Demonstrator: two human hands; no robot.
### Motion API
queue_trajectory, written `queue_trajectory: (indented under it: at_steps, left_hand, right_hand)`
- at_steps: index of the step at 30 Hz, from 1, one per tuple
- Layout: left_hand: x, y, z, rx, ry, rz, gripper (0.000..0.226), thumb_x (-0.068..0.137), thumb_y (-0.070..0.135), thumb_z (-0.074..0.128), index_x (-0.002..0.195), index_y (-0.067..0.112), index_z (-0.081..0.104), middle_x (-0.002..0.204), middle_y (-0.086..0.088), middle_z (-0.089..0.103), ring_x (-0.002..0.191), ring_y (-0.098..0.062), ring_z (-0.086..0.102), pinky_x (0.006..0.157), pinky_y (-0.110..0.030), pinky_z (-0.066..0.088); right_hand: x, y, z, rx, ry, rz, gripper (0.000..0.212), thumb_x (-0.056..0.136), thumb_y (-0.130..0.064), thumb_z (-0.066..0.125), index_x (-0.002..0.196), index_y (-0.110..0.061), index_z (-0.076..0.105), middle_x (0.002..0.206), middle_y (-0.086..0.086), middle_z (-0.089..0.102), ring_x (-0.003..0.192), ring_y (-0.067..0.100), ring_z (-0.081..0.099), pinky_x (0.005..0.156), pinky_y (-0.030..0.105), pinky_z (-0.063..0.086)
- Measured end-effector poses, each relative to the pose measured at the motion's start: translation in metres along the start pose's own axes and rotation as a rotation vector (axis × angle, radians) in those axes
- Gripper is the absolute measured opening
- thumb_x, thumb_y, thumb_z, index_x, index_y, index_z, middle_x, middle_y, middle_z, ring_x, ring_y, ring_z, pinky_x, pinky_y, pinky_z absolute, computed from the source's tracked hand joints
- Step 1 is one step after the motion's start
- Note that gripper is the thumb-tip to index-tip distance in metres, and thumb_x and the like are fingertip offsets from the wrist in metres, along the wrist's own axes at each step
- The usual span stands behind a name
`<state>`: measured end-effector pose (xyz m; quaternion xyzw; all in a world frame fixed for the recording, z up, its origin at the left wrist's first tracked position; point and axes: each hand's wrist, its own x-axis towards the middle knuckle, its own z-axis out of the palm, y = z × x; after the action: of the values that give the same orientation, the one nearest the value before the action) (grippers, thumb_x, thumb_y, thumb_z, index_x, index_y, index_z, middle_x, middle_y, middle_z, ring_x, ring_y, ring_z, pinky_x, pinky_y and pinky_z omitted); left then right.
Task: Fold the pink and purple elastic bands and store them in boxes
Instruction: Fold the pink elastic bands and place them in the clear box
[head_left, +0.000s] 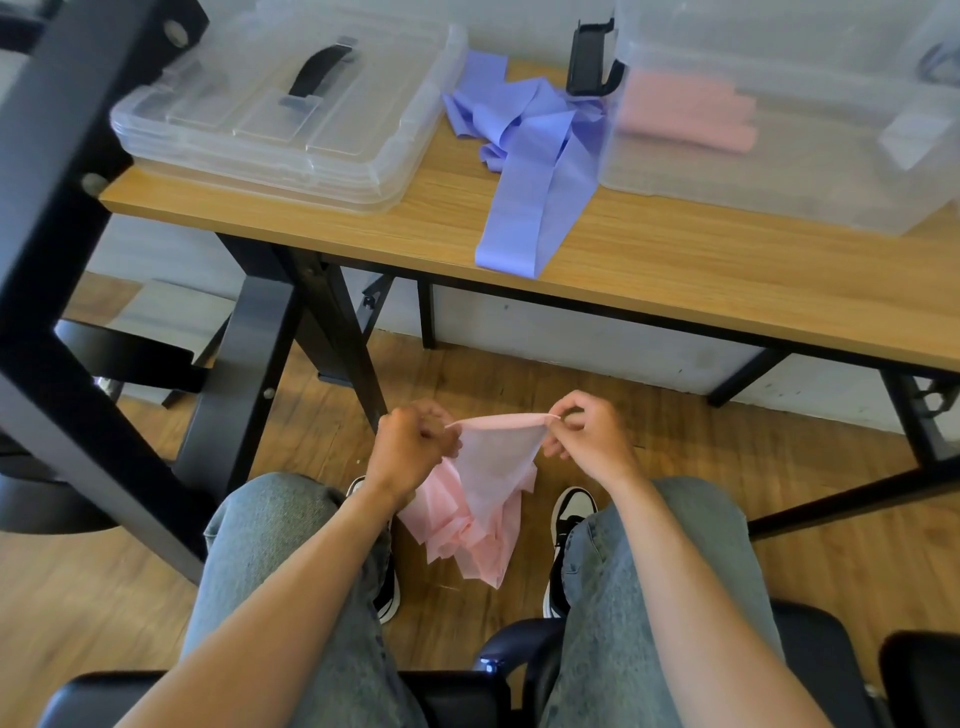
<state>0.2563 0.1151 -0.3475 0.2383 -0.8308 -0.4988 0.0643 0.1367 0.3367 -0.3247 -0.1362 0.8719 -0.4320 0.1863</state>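
A pink elastic band (493, 467) hangs between my knees, below the table's edge. My left hand (410, 447) grips its left top corner with curled fingers. My right hand (582, 431) pinches the right top corner, so the top edge is stretched between the two hands. The rest of the band droops in loose folds toward the floor. A pile of purple elastic bands (524, 145) lies on the wooden table (675, 270), one strip reaching to the front edge. A clear box (779, 171) at the right holds folded pink bands (685, 111).
Clear lids (270, 114) with a black handle are stacked at the table's left end. A black clip (592, 57) sits on the clear box's left side. A thick black frame post (67, 218) crosses the left. My jeans-clad legs, shoes and a black chair seat fill the bottom.
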Motion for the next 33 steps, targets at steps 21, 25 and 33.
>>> queue_trajectory:
  at_steps: [21, 25, 33]
  left_hand:
    - [-0.002, -0.001, -0.004, -0.032, -0.015, 0.087, 0.017, 0.089, 0.016, 0.076, 0.106, 0.017, 0.080, 0.099, 0.009, 0.078, 0.090, -0.003, 0.074, 0.086, -0.035, 0.063]
    - [0.000, -0.002, -0.004, 0.119, 0.006, 0.135, 0.008, 0.091, 0.028, 0.074, 0.094, 0.024, 0.081, 0.091, 0.016, 0.075, 0.082, -0.001, 0.072, 0.080, -0.032, 0.064]
    - [-0.001, 0.006, -0.003, -0.063, -0.003, 0.018, 0.009, 0.091, 0.019, 0.078, 0.082, 0.019, 0.078, 0.082, 0.009, 0.075, 0.077, -0.010, 0.074, 0.076, -0.034, 0.064]
  right_hand:
    - [0.007, 0.008, -0.001, -0.045, 0.027, -0.040, 0.013, 0.098, -0.010, 0.070, 0.104, -0.020, 0.077, 0.097, -0.002, 0.077, 0.084, 0.015, 0.074, 0.080, 0.037, 0.065]
    - [0.006, 0.007, 0.000, -0.101, 0.020, -0.047, 0.008, 0.099, -0.013, 0.068, 0.095, -0.020, 0.070, 0.085, -0.006, 0.075, 0.073, 0.006, 0.074, 0.077, 0.038, 0.065]
    - [0.004, 0.001, -0.001, 0.006, 0.068, -0.034, 0.006, 0.099, -0.013, 0.067, 0.098, -0.018, 0.068, 0.079, -0.002, 0.076, 0.070, 0.009, 0.075, 0.070, 0.031, 0.065]
